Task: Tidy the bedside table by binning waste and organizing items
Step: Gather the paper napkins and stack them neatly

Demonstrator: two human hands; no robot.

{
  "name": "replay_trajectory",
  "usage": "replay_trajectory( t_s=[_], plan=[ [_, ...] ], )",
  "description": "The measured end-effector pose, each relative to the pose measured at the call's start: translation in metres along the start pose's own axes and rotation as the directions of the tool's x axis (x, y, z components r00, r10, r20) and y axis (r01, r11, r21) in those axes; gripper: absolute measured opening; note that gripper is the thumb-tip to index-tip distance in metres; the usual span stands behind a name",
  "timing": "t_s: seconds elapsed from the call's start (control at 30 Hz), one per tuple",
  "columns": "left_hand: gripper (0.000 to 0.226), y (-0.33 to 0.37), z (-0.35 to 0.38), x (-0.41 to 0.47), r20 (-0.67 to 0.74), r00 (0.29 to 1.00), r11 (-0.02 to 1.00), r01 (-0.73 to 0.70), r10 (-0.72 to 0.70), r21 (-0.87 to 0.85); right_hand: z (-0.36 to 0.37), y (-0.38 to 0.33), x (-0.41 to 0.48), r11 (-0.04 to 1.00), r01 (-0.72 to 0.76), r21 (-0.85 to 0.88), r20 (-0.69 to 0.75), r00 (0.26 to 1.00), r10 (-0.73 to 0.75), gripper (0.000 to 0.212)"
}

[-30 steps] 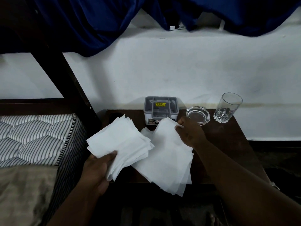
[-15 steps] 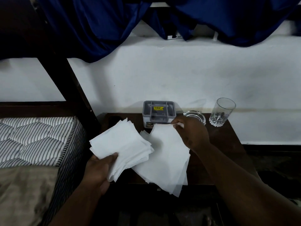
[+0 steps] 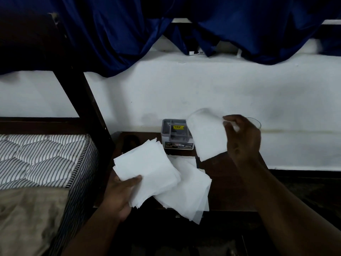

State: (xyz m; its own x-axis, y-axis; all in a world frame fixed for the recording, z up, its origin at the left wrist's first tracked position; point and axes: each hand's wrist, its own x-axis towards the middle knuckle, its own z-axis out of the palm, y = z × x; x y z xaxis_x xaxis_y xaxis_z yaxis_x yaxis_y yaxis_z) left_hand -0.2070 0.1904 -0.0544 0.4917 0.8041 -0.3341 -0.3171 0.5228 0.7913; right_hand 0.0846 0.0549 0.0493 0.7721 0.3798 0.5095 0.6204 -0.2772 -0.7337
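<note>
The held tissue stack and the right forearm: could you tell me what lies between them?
Head view: a loose pile of tissues lies there on the bedside table.

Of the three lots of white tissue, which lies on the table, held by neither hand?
The spread pile at the front edge of the table. The left hand grips a stack; the right hand pinches a single sheet in the air.

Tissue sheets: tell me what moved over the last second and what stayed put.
The right hand, which was pinching the top sheet's corner on the loose pile, has lifted that single sheet up off the bedside table, in front of the grey box. The left hand still grips its stack in the same place; pile and box have not moved.
</note>
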Motion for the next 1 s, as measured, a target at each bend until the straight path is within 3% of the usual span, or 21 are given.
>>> replay_trajectory(
  t_s=[0.07,0.13,0.23,0.33,0.5,0.6,0.67,0.73,0.83,0.9,1.0],
  plan=[
    [0.038,-0.001,0.007,-0.003,0.028,1.0,1.0,0.011,-0.011,0.004,-0.005,0.0,0.007,0.977,-0.172,0.126,-0.065,0.981,0.181,0.007],
    [0.035,-0.004,0.014,-0.005,0.042,0.997,0.998,0.066,-0.066,-0.003,-0.007,-0.002,0.006,0.891,-0.339,0.303,-0.033,0.931,0.365,0.006],
    [0.035,-0.005,0.025,-0.011,0.065,0.988,0.99,0.142,-0.141,-0.011,-0.001,-0.012,-0.009,0.625,-0.592,0.509,0.248,0.796,0.552,0.016],
    [0.042,-0.004,0.035,-0.016,0.127,0.978,0.986,0.167,-0.165,-0.004,0.015,-0.021,-0.035,0.484,-0.741,0.465,0.507,0.672,0.541,0.007],
    [0.039,-0.004,0.046,-0.02,0.248,0.96,0.991,0.136,-0.129,-0.009,0.038,-0.032,-0.072,0.546,-0.731,0.409,0.61,0.664,0.432,0.008],
    [0.055,0.0,0.049,-0.024,0.352,0.919,0.976,0.212,-0.179,-0.057,0.045,-0.029,-0.081,0.637,-0.682,0.36,0.606,0.69,0.397,0.007],
    [0.049,0.001,0.047,-0.023,0.337,0.925,0.979,0.199,-0.175,-0.038,0.049,-0.028,-0.084,0.679,-0.651,0.34,0.598,0.707,0.378,0.006],
    [0.02,0.001,0.046,-0.023,0.244,0.959,0.989,0.15,-0.142,-0.015,0.052,-0.027,-0.086,0.74,-0.601,0.303,0.577,0.733,0.359,0.004],
    [0.032,-0.002,0.043,-0.021,0.22,0.966,0.987,0.154,-0.139,-0.052,0.053,-0.026,-0.084,0.81,-0.534,0.243,0.56,0.759,0.332,0.006],
    [0.03,0.002,0.045,-0.024,0.241,0.962,0.99,0.138,-0.125,-0.035,0.053,-0.025,-0.08,0.796,-0.565,0.216,0.597,0.722,0.35,0.021],
    [0.04,0.007,0.047,-0.027,0.256,0.96,0.992,0.124,-0.118,-0.007,0.05,-0.021,-0.073,0.633,-0.736,0.239,0.724,0.569,0.389,0.035]
  ],
)
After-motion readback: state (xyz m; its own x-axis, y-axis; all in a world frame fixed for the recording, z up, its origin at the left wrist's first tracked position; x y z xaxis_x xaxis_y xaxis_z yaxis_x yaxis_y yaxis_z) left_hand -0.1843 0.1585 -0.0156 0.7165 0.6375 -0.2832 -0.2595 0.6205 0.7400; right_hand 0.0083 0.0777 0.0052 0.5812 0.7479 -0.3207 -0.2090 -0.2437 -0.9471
